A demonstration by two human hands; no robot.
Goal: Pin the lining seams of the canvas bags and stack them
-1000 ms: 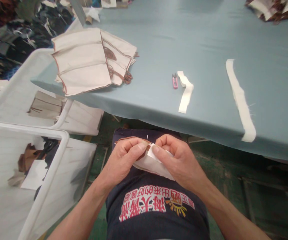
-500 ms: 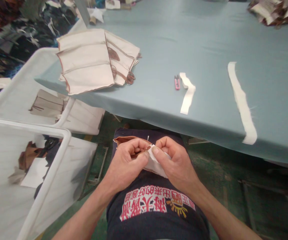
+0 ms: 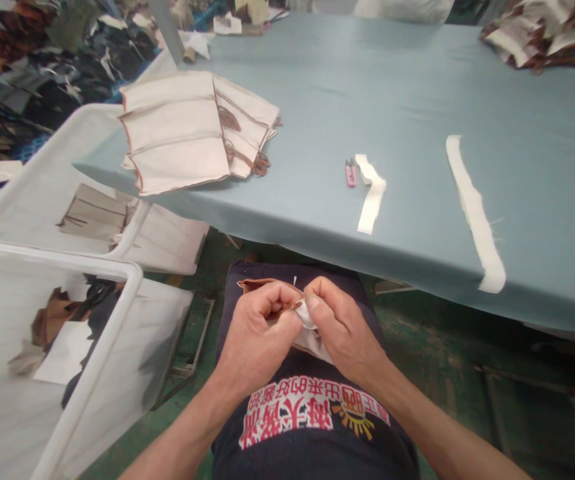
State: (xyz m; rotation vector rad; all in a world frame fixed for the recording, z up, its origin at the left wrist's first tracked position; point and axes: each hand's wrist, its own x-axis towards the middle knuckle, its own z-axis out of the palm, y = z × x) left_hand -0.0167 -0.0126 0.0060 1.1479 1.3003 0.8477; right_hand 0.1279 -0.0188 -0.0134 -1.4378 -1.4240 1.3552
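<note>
Over my lap, a white cloth piece with brown lining and edging [image 3: 312,343] is held between both hands. My left hand [image 3: 262,330] pinches its brown edge between thumb and bent fingers. Right beside it, my right hand [image 3: 344,327] is closed on the white part, thumb on top. The fingertips of both hands nearly touch, and much of the cloth is hidden beneath them. A small white bit sticks up behind the fingers.
Cream cloth pieces with brown edging and cords [image 3: 177,133] lie stacked on the blue-green table [image 3: 392,87]. Pink thread snips [image 3: 350,173] lie beside a short white strip [image 3: 373,200]; a longer strip [image 3: 474,213] is farther right. White bins [image 3: 132,267] with fabric stand left.
The white cloth at my fingertips is now bunched and folded, where it lay flatter before. My hands stay close together with small finger movements. The view has tilted up slightly.
</note>
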